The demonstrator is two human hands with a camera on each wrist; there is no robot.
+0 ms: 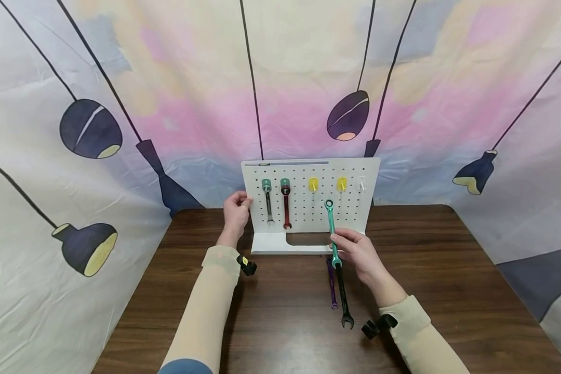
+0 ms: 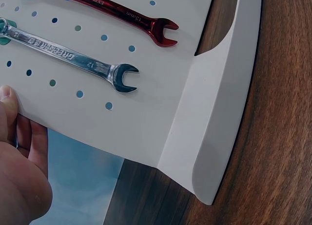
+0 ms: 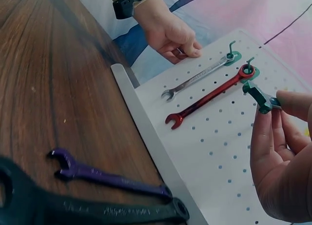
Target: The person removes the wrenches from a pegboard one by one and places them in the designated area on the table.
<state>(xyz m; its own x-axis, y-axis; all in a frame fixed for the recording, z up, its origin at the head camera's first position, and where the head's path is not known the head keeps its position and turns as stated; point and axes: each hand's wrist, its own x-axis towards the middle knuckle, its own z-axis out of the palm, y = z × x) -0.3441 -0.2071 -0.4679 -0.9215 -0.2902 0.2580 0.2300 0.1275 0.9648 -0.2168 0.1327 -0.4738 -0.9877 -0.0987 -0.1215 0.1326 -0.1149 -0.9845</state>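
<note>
A white pegboard (image 1: 303, 210) stands on a folded base; my left hand (image 1: 236, 214) pinches its left edge between thumb and fingers. A silver combination wrench (image 2: 63, 54) and a red wrench (image 2: 122, 12) hang on green hooks at the board's left side. My right hand (image 1: 359, 254) holds a green wrench (image 1: 330, 218) by its shaft, ring end up, in front of the board's lower right. Its open end shows above the fingers in the right wrist view. Below lie a black wrench (image 1: 342, 291) and a purple wrench (image 3: 107, 178), side by side on the table.
Two yellow hooks, the left one (image 1: 313, 184) and the right one (image 1: 342, 184), and a pale hook (image 1: 361, 183) carry nothing. The brown wooden table (image 1: 280, 317) runs back to a cloth backdrop (image 1: 191, 78) printed with lamps.
</note>
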